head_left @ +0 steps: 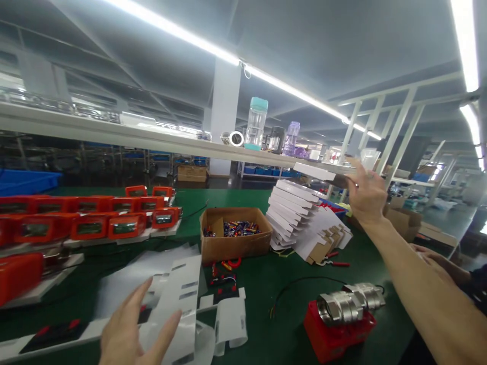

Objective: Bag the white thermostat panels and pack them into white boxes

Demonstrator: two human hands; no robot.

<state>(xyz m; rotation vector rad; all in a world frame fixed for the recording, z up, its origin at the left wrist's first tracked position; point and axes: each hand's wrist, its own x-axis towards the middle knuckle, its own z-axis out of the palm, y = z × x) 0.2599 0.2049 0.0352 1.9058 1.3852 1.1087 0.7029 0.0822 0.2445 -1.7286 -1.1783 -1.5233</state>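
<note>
My left hand is low in the view, thumb and fingers spread, over white cut sheets. It holds nothing that I can see. Raised at the right, my right hand has curled fingers at the shelf edge. A clear plastic cup shows just above its knuckles, and a white flat box lies left of its fingertips. Blur hides what the fingers grip. Below my right forearm stands a red block with shiny metal fittings on top.
Orange-framed lamps stand in rows at left. A cardboard box of small coloured parts sits mid-table, beside stacked white cartons and red-handled pliers. Bottles line the shelf. Another person's hand is at right.
</note>
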